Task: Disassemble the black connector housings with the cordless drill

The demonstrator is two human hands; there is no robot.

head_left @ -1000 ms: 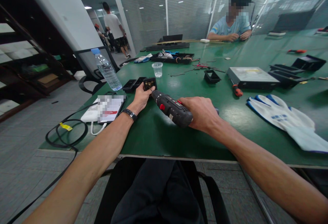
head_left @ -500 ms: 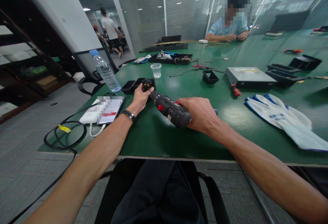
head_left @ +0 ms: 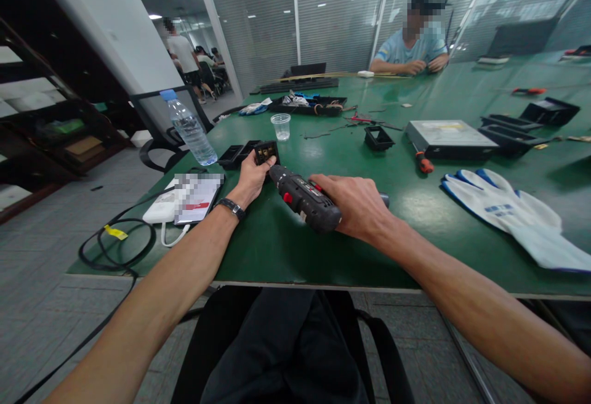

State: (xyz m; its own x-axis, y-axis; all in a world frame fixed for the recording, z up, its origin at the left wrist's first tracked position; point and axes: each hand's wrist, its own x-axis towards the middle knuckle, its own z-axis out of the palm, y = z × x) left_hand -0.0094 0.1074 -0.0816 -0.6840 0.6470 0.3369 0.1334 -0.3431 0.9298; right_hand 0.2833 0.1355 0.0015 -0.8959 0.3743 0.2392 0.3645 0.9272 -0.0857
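My left hand [head_left: 252,177] grips a small black part with brass-coloured metal pieces inside, likely an electrical socket body [head_left: 266,153], above the green table [head_left: 305,262]. In my right hand [head_left: 357,204] is a black cordless drill [head_left: 307,201] with red buttons, lying sideways with its chuck pointing left. The drill's nose is right beside the black part and my left fingertips; whether the bit touches it I cannot tell. Just behind my left hand are black plastic boxes [head_left: 234,156]. Most of the drill's handle is hidden by my right fingers.
A water bottle [head_left: 191,130], a phone [head_left: 201,197] and a white power bank [head_left: 159,207] lie left. Beyond stand a plastic cup [head_left: 281,128] and a black tray [head_left: 307,107]. Rightward are a metal drive [head_left: 450,136], a screwdriver [head_left: 423,162] and a glove [head_left: 508,207]. A person [head_left: 413,47] sits opposite.
The drill and my right hand have shifted slightly left. My left hand still holds the black part, which has barely moved. In the background a standing person has moved left.
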